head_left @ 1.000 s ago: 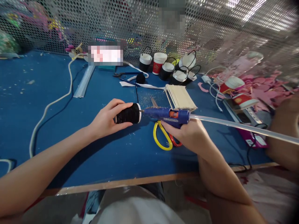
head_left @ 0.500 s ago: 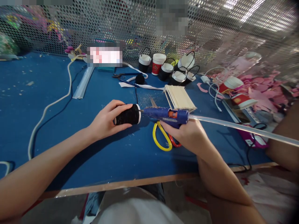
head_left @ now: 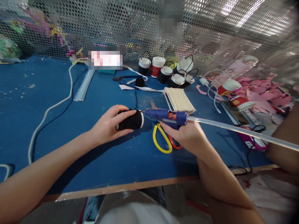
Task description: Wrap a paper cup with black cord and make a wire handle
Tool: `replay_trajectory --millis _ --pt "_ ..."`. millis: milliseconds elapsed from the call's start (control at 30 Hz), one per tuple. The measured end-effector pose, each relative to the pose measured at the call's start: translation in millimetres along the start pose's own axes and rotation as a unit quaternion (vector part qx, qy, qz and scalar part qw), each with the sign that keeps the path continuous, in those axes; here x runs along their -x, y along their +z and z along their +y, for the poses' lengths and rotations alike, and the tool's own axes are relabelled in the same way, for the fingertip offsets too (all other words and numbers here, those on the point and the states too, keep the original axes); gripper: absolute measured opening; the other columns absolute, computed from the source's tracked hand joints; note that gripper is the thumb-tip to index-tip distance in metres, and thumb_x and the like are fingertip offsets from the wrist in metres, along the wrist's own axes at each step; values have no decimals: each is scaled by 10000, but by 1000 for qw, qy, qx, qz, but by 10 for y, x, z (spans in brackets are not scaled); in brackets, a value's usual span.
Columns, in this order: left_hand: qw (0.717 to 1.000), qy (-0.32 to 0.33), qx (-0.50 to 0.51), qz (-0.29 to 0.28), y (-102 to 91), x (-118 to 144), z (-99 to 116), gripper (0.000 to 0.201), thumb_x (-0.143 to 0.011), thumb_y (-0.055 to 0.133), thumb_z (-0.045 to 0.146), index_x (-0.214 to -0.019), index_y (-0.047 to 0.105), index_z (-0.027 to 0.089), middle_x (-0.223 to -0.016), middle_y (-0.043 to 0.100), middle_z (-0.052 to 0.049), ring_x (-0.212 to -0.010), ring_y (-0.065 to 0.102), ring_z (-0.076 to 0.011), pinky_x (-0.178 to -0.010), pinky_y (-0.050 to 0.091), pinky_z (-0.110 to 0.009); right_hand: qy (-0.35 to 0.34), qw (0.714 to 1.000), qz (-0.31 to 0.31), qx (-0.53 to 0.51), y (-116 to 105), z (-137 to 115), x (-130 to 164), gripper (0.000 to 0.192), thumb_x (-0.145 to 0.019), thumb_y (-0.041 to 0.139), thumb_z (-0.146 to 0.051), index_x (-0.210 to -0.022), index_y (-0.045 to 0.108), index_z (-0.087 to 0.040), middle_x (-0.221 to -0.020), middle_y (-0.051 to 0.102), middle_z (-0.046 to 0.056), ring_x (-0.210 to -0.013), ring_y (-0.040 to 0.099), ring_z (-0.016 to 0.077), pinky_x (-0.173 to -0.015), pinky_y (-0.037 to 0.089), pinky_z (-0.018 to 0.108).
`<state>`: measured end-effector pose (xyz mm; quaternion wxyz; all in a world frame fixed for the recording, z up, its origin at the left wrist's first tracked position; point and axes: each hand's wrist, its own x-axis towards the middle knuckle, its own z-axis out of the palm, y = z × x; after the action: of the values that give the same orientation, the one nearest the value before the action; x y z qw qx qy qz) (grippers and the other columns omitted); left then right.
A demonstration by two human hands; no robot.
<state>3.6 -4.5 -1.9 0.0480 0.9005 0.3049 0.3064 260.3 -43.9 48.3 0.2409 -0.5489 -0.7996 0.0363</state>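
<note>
My left hand (head_left: 112,124) is closed around a paper cup (head_left: 132,120) wrapped in black yarn, which lies on its side with its white rim to the right. A black strand runs from the cup up to a small ball of yarn (head_left: 140,82). In my right hand (head_left: 190,135) is a blue glue gun (head_left: 163,116), its nozzle at the cup's upper edge near the rim. A long clear glue stick (head_left: 233,128) sticks out of its back. Beneath the gun lie scissors (head_left: 162,140) with yellow and red handles, partly hidden.
Several black-wrapped cups with handles (head_left: 166,74) and a red paper cup (head_left: 158,67) stand at the back. A bundle of pale sticks (head_left: 179,99), pliers (head_left: 128,77) and clear glue sticks (head_left: 85,85) lie on the blue table (head_left: 58,130). Pink cut-outs (head_left: 268,93) are heaped at right.
The cup has turned a little in my left hand and shifted slightly right and down. The nozzle has gone from the rim's face to the cup's upper edge.
</note>
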Motion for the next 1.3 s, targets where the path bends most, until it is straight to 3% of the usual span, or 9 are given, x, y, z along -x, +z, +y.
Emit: replay_trajectory --millis 267,633,733,967,1100,1200,1300 --pt "1000 -4 17 -11 -16 0 14 532 -781 597 359 -1264 443 201 -1155 498 -141 -1077 492 -252 -902 448 -410 1 999 14 -29 21 17 5 177 -770 525 -298 -744 619 -149 -559 570 31 -475 492 129 -480 377 262" --pt "990 -113 83 -5 -30 -23 21 523 -759 617 401 -1222 478 202 -1100 530 -96 -1007 527 -197 -857 463 -342 3 1000 21 -20 13 -26 46 148 -759 543 -287 -745 615 -157 -550 570 20 -438 475 119 -460 385 253" --pt "984 -145 100 -3 -31 -29 20 541 -742 629 424 -1215 491 202 -1101 543 -92 -983 542 -192 -853 463 -344 -19 1000 23 2 -15 -39 46 160 -771 528 -268 -758 641 -156 -590 597 43 -482 518 139 -488 407 265" --pt "969 -212 129 -1 -46 -47 26 560 -723 631 463 -1192 520 178 -1101 589 -92 -997 554 -205 -863 451 -358 -146 982 -23 113 -90 23 66 249 -831 451 -213 -880 693 -181 -666 627 79 -587 559 182 -510 395 288" --pt "960 -240 146 -4 -50 -52 20 564 -718 621 486 -1186 525 186 -1110 605 -85 -984 574 -213 -844 460 -363 -194 965 -6 176 -84 21 82 290 -833 421 -169 -878 705 -201 -651 623 76 -563 544 182 -486 370 289" --pt "951 -261 163 -5 -47 -52 15 556 -717 615 497 -1175 533 193 -1117 611 -82 -985 582 -220 -843 465 -374 -198 963 4 180 -78 -5 85 262 -816 449 -183 -843 710 -191 -624 608 77 -537 531 181 -462 353 289" --pt "945 -277 175 -3 -45 -51 15 553 -718 611 499 -1172 535 194 -1117 618 -80 -984 588 -225 -848 467 -386 -160 981 -1 114 -63 -18 87 234 -808 465 -192 -818 700 -194 -617 599 65 -525 526 171 -471 377 290"
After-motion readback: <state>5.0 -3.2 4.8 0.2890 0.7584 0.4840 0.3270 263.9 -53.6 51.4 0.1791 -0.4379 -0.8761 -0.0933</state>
